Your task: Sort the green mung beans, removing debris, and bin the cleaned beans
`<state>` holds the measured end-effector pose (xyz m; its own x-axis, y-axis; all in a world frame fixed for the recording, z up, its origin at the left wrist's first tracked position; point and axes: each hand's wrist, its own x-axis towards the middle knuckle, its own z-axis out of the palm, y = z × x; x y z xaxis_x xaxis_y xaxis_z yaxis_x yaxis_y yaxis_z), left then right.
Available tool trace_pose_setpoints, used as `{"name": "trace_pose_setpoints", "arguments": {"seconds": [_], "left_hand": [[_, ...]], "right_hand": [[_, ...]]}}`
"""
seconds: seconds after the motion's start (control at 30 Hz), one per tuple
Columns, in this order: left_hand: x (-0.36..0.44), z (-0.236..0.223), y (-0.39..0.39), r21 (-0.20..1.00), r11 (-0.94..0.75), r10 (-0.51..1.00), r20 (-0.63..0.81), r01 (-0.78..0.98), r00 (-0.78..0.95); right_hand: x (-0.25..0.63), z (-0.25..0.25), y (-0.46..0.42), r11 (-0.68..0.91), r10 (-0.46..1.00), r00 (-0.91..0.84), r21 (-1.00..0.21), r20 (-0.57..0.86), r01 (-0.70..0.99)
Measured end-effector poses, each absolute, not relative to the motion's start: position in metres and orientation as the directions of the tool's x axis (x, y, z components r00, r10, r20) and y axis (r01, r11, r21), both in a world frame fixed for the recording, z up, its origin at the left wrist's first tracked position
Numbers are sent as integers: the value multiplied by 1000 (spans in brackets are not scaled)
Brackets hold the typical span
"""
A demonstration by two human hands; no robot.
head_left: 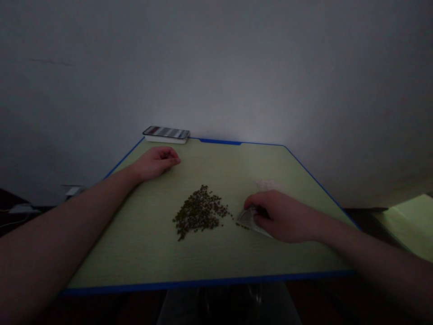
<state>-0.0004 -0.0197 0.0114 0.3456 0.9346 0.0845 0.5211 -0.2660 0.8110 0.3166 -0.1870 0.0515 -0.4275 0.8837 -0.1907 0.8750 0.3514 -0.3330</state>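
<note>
On the far left of the table rests my left hand [156, 162], its fingers curled in and thumb against them; I see nothing in it. My right hand [275, 214] is closed on a clear protractor [247, 219], flat with a curved edge, tilted against the tabletop. A few small dark green beans lie at its lower left edge. To its left spreads a loose pile of mung beans [199, 210], with paler bits mixed in. Just behind my right hand is a small pale, whitish heap [268, 184], too blurred to name.
A phone [166, 132] lies on a white box [165, 139] at the table's back left corner. The pale table [135, 253] has a blue rim and stands against a grey wall [216, 67]. A white socket or plug [72, 191] shows low at left.
</note>
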Motion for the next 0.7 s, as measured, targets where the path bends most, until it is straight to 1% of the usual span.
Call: {"name": "trace_pose_setpoints", "arguments": {"seconds": [0.2,0.37,0.43,0.7], "left_hand": [[0,12,-21,802,-275,935,93,530,343],[1,14,-22,803,-254,940,74,540,332],[1,14,-22,802,-253,941,75,541,330],[1,13,-22,800,-252,943,76,545,324]], "right_hand": [[310,52,-190,290,904,-370,-331,-214,898],[315,52,-184,254,926,-316,-280,-206,926],[316,52,-180,265,928,-320,-262,-193,928],[305,54,-169,337,899,-390,-255,-197,906]]}}
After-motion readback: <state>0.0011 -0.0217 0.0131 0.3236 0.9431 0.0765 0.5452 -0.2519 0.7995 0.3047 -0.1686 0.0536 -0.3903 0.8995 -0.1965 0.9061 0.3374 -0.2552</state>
